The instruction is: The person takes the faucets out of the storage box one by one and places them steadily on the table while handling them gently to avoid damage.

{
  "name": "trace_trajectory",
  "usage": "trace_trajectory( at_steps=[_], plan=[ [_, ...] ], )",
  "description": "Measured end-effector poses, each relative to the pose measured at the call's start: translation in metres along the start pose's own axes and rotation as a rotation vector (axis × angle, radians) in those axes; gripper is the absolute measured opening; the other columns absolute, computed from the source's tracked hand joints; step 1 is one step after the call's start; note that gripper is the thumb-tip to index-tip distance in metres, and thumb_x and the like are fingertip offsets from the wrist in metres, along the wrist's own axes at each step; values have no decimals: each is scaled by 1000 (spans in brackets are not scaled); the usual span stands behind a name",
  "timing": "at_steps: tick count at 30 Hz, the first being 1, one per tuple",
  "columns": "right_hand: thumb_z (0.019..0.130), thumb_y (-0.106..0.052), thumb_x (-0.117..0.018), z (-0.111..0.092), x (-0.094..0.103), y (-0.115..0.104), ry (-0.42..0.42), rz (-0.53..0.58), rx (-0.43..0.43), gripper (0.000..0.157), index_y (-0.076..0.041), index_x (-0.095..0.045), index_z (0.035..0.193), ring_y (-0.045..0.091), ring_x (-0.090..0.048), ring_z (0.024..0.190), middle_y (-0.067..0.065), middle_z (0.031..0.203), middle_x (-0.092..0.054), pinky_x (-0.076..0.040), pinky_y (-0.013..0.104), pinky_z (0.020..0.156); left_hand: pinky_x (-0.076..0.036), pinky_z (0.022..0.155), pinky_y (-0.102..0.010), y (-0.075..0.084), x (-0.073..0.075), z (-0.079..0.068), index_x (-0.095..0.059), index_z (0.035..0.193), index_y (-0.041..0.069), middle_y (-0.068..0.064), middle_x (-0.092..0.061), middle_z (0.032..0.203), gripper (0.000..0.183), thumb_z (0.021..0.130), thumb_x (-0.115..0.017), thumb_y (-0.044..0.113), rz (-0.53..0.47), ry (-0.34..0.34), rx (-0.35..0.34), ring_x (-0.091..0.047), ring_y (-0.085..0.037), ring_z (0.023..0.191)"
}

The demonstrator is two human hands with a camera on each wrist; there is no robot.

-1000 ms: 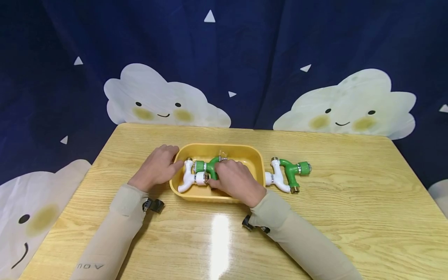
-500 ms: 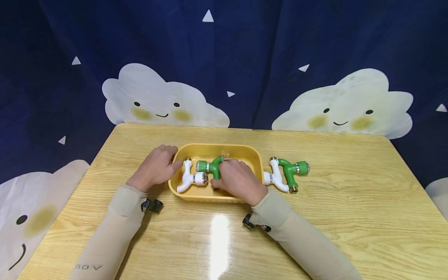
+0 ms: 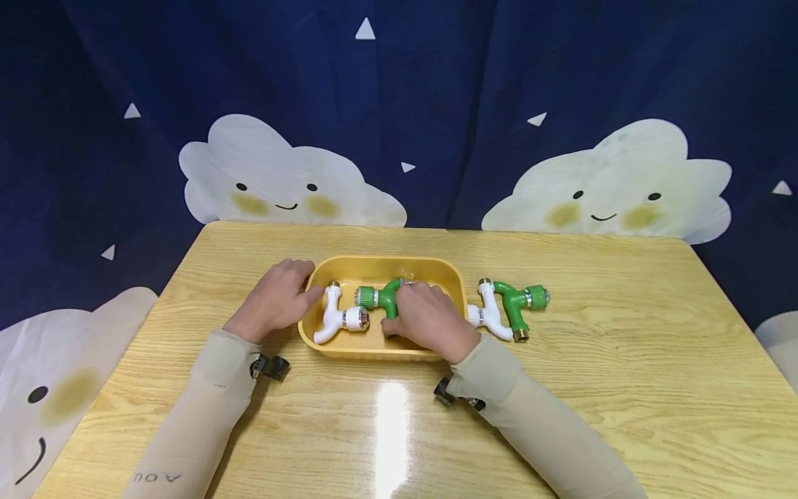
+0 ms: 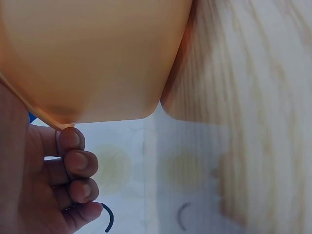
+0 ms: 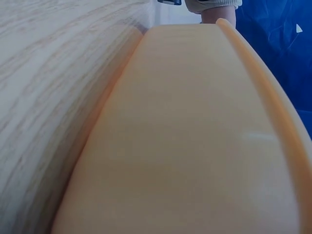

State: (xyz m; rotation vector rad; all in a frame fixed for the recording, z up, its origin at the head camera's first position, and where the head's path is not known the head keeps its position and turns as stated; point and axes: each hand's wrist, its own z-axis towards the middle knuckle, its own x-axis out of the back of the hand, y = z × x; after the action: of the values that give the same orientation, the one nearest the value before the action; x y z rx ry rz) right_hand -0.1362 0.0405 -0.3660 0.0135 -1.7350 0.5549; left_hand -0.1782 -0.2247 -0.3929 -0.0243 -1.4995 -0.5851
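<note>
A yellow plastic basin [image 3: 386,355] stands on the table. My left hand [image 3: 274,298] grips its left end, thumb at the rim and fingers curled outside, as the left wrist view shows on the basin's wall [image 4: 97,63]. Inside, a white tap [image 3: 333,317] lies at the left. Right of it is a green tap [image 3: 388,299], its green knob pointing left. My right hand [image 3: 433,319] reaches into the basin and holds this green tap, covering part of its body. In the right wrist view the basin's outer side [image 5: 185,126] hides the right hand's fingers.
Just right of the basin, another white tap [image 3: 492,316] and another green tap [image 3: 516,305] lie side by side on the wooden table [image 3: 623,360]. The white one's knob is close against the basin's right end. A dark blue curtain [image 3: 436,83] with clouds hangs behind.
My right hand has shifted the green tap slightly right, widening the gap between it and the white tap in the basin. The left hand keeps its grip on the rim.
</note>
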Motion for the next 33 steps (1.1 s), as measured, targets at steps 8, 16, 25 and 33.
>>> trace_trajectory(
  at_steps=[8, 16, 25, 33],
  plan=[
    [87, -30, -78, -2, 4, 2, -33, 6, -23, 43, -16, -48, 59, 13, -39, 50, -3, 58, -41, -31, 26, 48, -34, 69, -34, 0, 0, -1, -48, 75, 14, -4, -44, 71, 25, 96, -53, 25, 4, 3, -4, -45, -24, 73],
    [85, -28, -80, -4, 6, 3, -53, 25, -48, 43, -16, -49, 58, 13, -41, 50, -3, 58, -44, -34, 25, 48, -34, 69, -34, 0, 0, -1, -49, 75, 14, -5, -45, 71, 23, 96, -54, 24, -6, -3, 4, -45, -24, 74],
    [84, -29, -83, -5, 11, 4, -103, 30, -92, 40, -15, -53, 61, 14, -44, 52, -1, 62, -48, -36, 25, 49, -34, 69, -33, 0, 0, 1, -49, 75, 14, -5, -45, 71, 23, 95, -54, 24, -7, 4, -4, -45, -24, 72],
    [81, -23, -84, -7, 12, 7, -114, 37, -76, 40, -16, -51, 59, 12, -40, 51, -3, 57, -44, -35, 25, 49, -33, 68, -33, 0, 1, -1, -48, 75, 13, -5, -44, 70, 22, 95, -53, 23, -2, 3, -9, -43, -24, 71]
  ],
)
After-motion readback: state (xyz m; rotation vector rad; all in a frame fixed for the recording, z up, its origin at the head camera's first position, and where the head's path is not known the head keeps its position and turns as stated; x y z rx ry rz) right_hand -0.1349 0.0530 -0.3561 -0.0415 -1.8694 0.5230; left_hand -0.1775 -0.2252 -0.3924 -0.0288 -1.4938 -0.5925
